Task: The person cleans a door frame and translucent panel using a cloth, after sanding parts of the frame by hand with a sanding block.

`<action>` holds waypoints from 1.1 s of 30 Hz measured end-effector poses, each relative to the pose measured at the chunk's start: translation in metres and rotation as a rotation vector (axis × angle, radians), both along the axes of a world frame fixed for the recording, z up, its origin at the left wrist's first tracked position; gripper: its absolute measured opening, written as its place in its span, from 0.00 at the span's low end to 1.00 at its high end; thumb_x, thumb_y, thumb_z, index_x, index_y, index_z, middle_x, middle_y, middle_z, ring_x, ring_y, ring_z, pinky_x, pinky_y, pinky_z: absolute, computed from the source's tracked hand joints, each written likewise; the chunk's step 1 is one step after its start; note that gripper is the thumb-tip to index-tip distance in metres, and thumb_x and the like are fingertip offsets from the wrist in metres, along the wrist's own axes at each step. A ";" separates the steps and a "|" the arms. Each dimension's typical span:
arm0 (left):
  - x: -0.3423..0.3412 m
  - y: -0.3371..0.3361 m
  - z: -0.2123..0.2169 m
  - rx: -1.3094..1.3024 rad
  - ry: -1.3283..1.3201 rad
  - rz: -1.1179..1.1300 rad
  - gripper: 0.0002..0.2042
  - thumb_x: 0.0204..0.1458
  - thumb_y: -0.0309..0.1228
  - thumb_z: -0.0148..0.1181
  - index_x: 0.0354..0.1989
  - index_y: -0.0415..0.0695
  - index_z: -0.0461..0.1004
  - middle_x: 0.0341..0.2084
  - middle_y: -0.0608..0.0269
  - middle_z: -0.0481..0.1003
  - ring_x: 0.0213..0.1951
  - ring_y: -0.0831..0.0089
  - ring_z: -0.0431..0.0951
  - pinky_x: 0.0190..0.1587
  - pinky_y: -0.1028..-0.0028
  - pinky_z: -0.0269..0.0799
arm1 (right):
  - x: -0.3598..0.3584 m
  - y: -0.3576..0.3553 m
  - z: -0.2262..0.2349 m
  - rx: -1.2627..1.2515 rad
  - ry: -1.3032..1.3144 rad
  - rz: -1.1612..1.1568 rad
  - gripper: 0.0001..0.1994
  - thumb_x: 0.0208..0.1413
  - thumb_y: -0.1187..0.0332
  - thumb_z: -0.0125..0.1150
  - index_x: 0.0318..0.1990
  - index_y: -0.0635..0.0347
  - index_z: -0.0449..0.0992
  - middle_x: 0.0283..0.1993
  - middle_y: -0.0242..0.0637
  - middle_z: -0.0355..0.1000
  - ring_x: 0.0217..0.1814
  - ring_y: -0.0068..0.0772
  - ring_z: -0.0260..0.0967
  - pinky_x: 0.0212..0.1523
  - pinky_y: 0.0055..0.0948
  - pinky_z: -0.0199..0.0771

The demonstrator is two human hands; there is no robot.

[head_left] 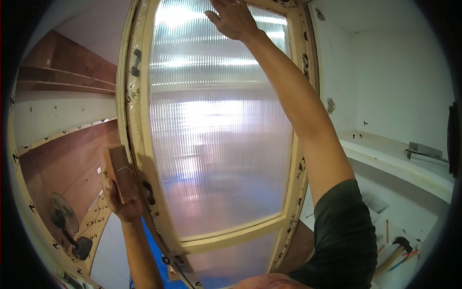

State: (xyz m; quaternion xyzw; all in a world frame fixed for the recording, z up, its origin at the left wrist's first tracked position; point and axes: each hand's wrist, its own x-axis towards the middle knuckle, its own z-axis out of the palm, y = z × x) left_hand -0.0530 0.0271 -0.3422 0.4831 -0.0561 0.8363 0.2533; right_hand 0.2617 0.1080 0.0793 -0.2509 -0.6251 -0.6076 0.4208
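A tall door with a pale, yellowish frame (138, 159) and a ribbed, see-through panel (221, 149) stands upright in front of me. My left hand (126, 206) is closed round a reddish-brown wooden block (120, 171), held upright beside the frame's left edge. Whether the block touches the frame I cannot tell. High up, my right hand (236, 21) reaches over the top of the panel with its thumb apart and no object seen in it. The upper edge of the picture cuts off part of its fingers. Dark fittings, one a handle-like piece (136, 62), sit on the frame.
At the lower left stands a small fan (65, 216), near brown wooden boards and a shelf (62, 77). White cabinet shelving (399, 164) fills the right side, with a hammer (394, 255) and a pencil (387, 231) low down. A blue sheet (156, 253) lies below.
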 end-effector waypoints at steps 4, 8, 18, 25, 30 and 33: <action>0.003 -0.010 0.006 0.018 0.082 0.056 0.32 0.61 0.51 0.57 0.63 0.37 0.62 0.47 0.55 0.74 0.46 0.72 0.78 0.48 0.74 0.77 | 0.001 -0.004 0.012 -0.055 0.016 -0.005 0.33 0.75 0.50 0.37 0.78 0.61 0.47 0.83 0.46 0.42 0.85 0.42 0.36 0.83 0.44 0.34; 0.009 -0.011 0.011 -0.011 0.101 0.073 0.34 0.59 0.52 0.58 0.63 0.37 0.62 0.46 0.55 0.74 0.46 0.73 0.78 0.48 0.74 0.77 | 0.077 0.002 0.054 -0.173 0.119 -0.061 0.29 0.76 0.51 0.35 0.78 0.54 0.53 0.82 0.44 0.47 0.84 0.42 0.41 0.82 0.44 0.37; 0.001 -0.002 0.003 -0.007 0.035 -0.046 0.32 0.60 0.52 0.57 0.64 0.39 0.62 0.47 0.55 0.75 0.45 0.71 0.79 0.48 0.73 0.79 | 0.095 0.012 0.034 0.242 0.340 0.162 0.23 0.71 0.62 0.50 0.69 0.64 0.67 0.73 0.54 0.63 0.77 0.53 0.56 0.78 0.50 0.51; 0.000 -0.004 0.006 0.014 0.084 -0.017 0.33 0.60 0.51 0.57 0.64 0.38 0.61 0.47 0.54 0.75 0.45 0.71 0.79 0.48 0.73 0.79 | 0.073 0.013 0.042 0.249 0.109 0.158 0.18 0.68 0.67 0.57 0.62 0.64 0.75 0.66 0.49 0.71 0.72 0.48 0.64 0.74 0.45 0.62; 0.001 -0.011 0.010 -0.021 0.127 0.030 0.34 0.60 0.52 0.58 0.63 0.36 0.61 0.47 0.54 0.74 0.45 0.71 0.78 0.49 0.73 0.77 | 0.080 0.007 0.040 0.159 0.130 0.133 0.17 0.66 0.68 0.61 0.60 0.61 0.77 0.64 0.46 0.72 0.70 0.46 0.67 0.70 0.44 0.67; 0.003 -0.009 0.010 -0.029 0.088 0.027 0.34 0.59 0.53 0.59 0.62 0.36 0.62 0.47 0.55 0.74 0.45 0.71 0.78 0.49 0.73 0.77 | 0.078 0.000 0.045 0.068 0.233 0.178 0.16 0.66 0.68 0.61 0.58 0.62 0.78 0.63 0.46 0.74 0.69 0.46 0.67 0.70 0.43 0.67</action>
